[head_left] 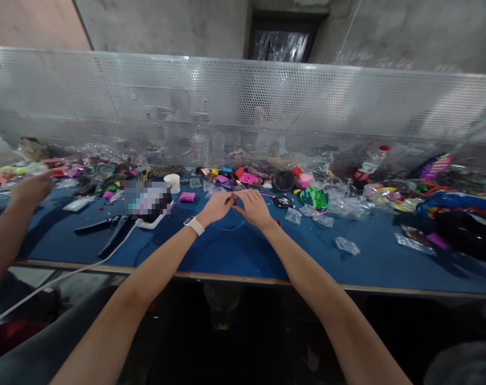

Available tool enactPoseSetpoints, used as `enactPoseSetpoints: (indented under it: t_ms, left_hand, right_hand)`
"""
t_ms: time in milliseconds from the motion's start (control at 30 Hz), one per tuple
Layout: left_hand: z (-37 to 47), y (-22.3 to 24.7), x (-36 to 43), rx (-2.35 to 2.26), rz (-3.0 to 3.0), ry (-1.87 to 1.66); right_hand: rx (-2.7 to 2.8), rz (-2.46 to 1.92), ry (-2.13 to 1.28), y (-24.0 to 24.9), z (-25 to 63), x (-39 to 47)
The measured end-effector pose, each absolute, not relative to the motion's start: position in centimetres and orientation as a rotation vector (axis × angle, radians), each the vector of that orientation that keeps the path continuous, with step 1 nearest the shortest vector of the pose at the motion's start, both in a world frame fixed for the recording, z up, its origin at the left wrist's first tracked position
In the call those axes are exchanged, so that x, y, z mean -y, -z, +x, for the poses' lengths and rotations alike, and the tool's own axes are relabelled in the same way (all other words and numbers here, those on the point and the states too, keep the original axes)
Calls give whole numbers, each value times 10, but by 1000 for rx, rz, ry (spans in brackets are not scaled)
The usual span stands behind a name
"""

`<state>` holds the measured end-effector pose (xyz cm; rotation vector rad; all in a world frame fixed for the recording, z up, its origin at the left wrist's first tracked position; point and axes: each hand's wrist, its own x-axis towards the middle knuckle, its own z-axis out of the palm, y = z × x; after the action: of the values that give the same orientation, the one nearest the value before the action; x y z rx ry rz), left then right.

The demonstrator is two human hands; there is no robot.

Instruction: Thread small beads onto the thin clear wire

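My left hand (218,207), with a white-banded watch (195,225) on its wrist, is closed in a pinch over the middle of the blue table. Touching its fingertips is my right hand (254,207), whose fingers are bent together around the same spot. A thin pale thread (230,229) hangs in a loop below the fingers. What else lies between the fingertips is too small to name. Close to my left hand lies a pink packet (187,197); a black patch with white marks (283,201) is right of my right hand.
Another person's hand (33,188) reaches in at left. A phone on a stand (148,200) trails a white cable (110,252). Colourful pieces and plastic bags line the perforated metal screen (226,107), beside a red-capped bottle (371,163), white cup (172,183) and green sequined piece (314,198).
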<state>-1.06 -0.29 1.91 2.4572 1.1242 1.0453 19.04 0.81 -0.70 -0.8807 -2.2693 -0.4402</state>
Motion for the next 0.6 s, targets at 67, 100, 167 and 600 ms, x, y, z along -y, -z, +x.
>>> enactPoseSetpoints:
  t_ms: [67,100,167,600]
  left_hand:
    - [-15,-16,-5,-1013,2397,-1055]
    - [-17,-15,-8,-988,2377,-1064]
    - [-20,-14,-12,-970,2353,-1080]
    - [-14,-12,-3,-1070,2303,-1175]
  right_hand:
    - [2266,-843,457,10,187,-8]
    - [2250,-828,451,11,185,-8]
    - [2189,-808,407,11,183,-8]
    - [1919,-726,-59,-1,181,-1]
